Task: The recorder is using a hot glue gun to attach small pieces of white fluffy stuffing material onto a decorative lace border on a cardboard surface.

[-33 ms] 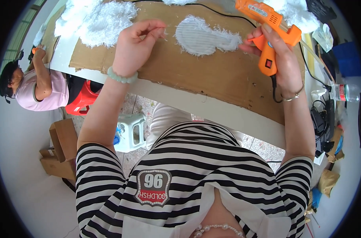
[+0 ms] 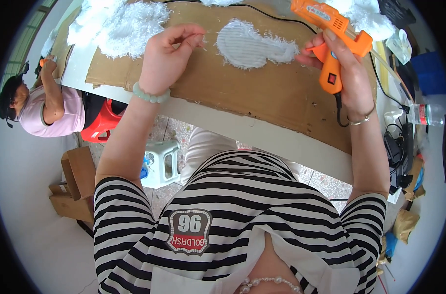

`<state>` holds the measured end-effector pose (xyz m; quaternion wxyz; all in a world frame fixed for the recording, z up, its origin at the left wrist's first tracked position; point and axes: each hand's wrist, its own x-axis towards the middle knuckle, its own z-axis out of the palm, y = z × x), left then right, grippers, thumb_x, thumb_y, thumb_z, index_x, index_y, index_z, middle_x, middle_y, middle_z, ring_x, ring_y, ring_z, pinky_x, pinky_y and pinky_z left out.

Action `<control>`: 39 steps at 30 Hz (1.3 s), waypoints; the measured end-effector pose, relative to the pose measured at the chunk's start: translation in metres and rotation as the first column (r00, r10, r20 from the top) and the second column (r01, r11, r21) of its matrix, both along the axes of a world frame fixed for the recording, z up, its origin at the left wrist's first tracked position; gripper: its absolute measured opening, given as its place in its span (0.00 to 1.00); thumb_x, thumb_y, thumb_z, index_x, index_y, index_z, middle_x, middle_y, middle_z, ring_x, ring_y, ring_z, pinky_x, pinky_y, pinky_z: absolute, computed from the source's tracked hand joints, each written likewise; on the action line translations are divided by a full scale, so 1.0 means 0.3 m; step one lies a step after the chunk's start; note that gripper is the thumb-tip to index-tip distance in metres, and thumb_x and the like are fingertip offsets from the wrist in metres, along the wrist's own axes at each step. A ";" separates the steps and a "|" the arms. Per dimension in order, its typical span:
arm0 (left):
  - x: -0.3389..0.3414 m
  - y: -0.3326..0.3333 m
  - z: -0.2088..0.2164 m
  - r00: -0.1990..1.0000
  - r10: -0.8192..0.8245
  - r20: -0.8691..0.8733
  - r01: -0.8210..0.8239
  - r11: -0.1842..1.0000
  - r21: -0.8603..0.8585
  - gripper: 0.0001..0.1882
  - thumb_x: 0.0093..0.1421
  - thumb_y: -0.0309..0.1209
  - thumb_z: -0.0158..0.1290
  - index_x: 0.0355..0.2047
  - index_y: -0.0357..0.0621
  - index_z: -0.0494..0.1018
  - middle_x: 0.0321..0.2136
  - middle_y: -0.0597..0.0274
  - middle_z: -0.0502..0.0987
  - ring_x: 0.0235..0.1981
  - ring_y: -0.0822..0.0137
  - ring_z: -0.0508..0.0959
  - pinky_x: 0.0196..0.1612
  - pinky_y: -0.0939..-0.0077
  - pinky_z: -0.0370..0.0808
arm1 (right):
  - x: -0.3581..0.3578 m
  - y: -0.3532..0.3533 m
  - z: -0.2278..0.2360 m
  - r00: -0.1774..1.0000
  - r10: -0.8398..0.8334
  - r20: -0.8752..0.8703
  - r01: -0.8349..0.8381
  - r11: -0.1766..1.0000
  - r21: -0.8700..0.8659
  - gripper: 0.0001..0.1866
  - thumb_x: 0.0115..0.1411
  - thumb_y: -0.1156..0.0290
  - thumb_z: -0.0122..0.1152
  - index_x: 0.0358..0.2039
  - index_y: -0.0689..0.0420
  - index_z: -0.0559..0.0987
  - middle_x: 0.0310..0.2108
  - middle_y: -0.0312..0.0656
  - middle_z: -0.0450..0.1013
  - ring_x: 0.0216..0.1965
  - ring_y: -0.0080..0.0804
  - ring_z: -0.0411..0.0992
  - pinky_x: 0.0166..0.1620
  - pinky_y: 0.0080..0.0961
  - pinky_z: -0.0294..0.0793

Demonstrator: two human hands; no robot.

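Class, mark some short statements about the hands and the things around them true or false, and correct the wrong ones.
1. The right hand holds an orange plastic glue gun. True.
2. A white, shaggy-edged fabric piece lies on a flat brown cardboard sheet. True.
3. The left hand is gripping that fabric piece. False: the hand is apart from it, to its left.
4. A pale green beaded bracelet is on the right wrist. False: it is on the left wrist.
5. A clear plastic bottle shows to the left of the glue gun. False: it shows to the right.
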<state>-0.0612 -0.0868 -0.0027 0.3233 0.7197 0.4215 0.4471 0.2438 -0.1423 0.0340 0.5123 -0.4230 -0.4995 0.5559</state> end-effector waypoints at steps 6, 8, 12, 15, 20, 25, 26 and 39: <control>-0.004 0.088 0.003 0.949 -0.047 -0.310 0.077 0.994 0.084 0.12 0.61 0.30 0.53 0.43 0.39 0.76 0.31 0.61 0.79 0.30 0.75 0.76 0.35 0.80 0.73 | -0.058 -0.016 0.033 0.945 0.079 0.316 -0.062 0.996 -0.065 0.17 0.63 0.59 0.56 0.42 0.61 0.75 0.35 0.40 0.74 0.38 0.28 0.73 0.41 0.29 0.76; 0.024 0.113 0.009 0.934 -0.023 -0.356 0.061 0.993 0.097 0.11 0.57 0.32 0.55 0.39 0.41 0.77 0.29 0.59 0.80 0.29 0.67 0.78 0.35 0.75 0.75 | -0.078 0.006 0.051 0.899 0.132 0.419 -0.111 0.991 -0.074 0.18 0.62 0.59 0.57 0.44 0.61 0.75 0.35 0.39 0.75 0.38 0.27 0.73 0.41 0.27 0.75; 0.065 0.146 0.011 0.868 -0.067 -0.493 0.131 0.987 0.096 0.11 0.56 0.33 0.56 0.36 0.38 0.77 0.28 0.56 0.78 0.27 0.67 0.77 0.34 0.76 0.74 | -0.120 0.042 0.075 0.761 0.172 0.626 -0.101 0.984 -0.147 0.19 0.61 0.59 0.59 0.46 0.60 0.75 0.35 0.37 0.75 0.37 0.23 0.73 0.41 0.23 0.74; 0.073 0.167 -0.020 0.912 -0.119 -0.392 0.153 0.986 0.058 0.10 0.56 0.31 0.56 0.34 0.38 0.77 0.27 0.56 0.78 0.26 0.65 0.77 0.33 0.74 0.74 | -0.124 0.058 0.056 0.758 0.156 0.633 -0.121 0.988 -0.098 0.19 0.61 0.59 0.59 0.46 0.59 0.75 0.34 0.36 0.75 0.36 0.22 0.73 0.40 0.22 0.73; 0.081 0.163 -0.026 0.928 -0.071 -0.367 0.110 0.990 0.086 0.07 0.55 0.29 0.55 0.32 0.37 0.76 0.27 0.56 0.78 0.26 0.63 0.76 0.32 0.73 0.73 | -0.139 0.068 0.052 0.750 0.124 0.650 -0.074 0.992 -0.104 0.17 0.61 0.59 0.59 0.44 0.58 0.75 0.32 0.34 0.74 0.35 0.21 0.72 0.40 0.21 0.72; 0.074 0.177 -0.032 0.942 -0.043 -0.332 0.190 0.884 0.427 0.03 0.48 0.23 0.54 0.25 0.40 0.73 0.24 0.54 0.76 0.31 0.53 0.75 0.39 0.63 0.71 | -0.158 0.084 0.047 0.768 0.119 0.629 -0.070 0.992 -0.102 0.15 0.62 0.59 0.59 0.40 0.58 0.76 0.28 0.33 0.73 0.31 0.19 0.70 0.37 0.19 0.70; 0.077 0.176 -0.028 0.949 -0.046 -0.312 0.185 0.882 0.434 0.02 0.48 0.24 0.54 0.23 0.39 0.72 0.24 0.53 0.75 0.32 0.53 0.75 0.40 0.63 0.71 | -0.162 0.085 0.049 0.767 0.123 0.630 -0.073 0.992 -0.105 0.14 0.62 0.59 0.58 0.39 0.58 0.76 0.27 0.32 0.72 0.30 0.19 0.70 0.36 0.19 0.69; 0.076 0.169 -0.017 0.939 -0.063 -0.338 0.206 0.889 0.408 0.02 0.48 0.25 0.54 0.22 0.39 0.73 0.24 0.53 0.75 0.33 0.53 0.75 0.43 0.62 0.70 | -0.178 0.093 0.040 0.743 0.160 0.650 -0.070 0.984 -0.162 0.14 0.60 0.59 0.61 0.37 0.56 0.75 0.25 0.29 0.70 0.27 0.17 0.68 0.32 0.19 0.68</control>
